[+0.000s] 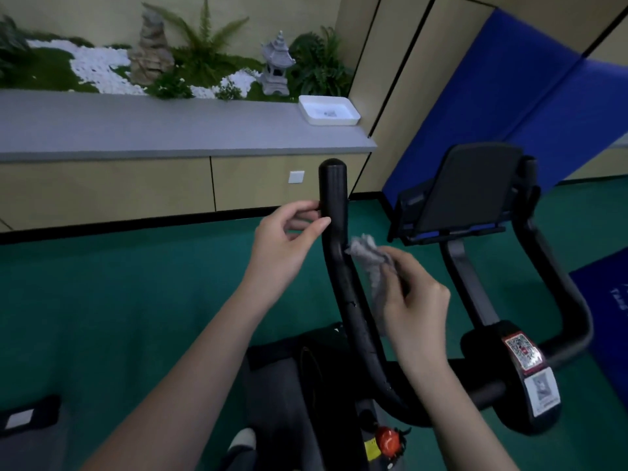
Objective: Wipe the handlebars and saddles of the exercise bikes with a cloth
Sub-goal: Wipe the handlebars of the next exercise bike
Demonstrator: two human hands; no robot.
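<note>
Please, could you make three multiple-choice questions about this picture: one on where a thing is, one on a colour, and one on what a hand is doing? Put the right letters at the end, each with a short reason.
1. Where does the white tray stand?
A. on the green floor
B. on the grey counter
C. on the bike's saddle

2. What colour is the cloth?
A. red
B. yellow
C. grey

3. What is the right hand doing?
A. gripping the cloth at the handlebar
B. hanging empty
C. lifting the tray

Answers:
1 B: the tray sits at the right end of the counter.
2 C: the crumpled cloth is plainly grey.
3 A: its fingers curl round the cloth, and the cloth's tip touches the black handlebar.
</note>
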